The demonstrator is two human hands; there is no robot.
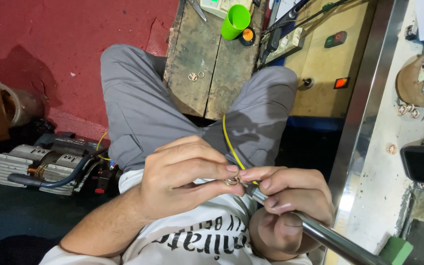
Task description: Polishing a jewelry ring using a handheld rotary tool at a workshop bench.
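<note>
At lower centre, a small ring [231,181] is pinched by the left hand [182,174] against the tip of a metal rod [315,230], which is gripped by the right hand [290,206]. The ring is best kept steady and square to the tip.

small ring [231,181] mostly hidden by fingertips; metal rod [330,237] cut off at bottom edge

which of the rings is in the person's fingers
The small ring pinched by the left hand beside the right hand; the other rings lie loose on the wooden block.
</note>
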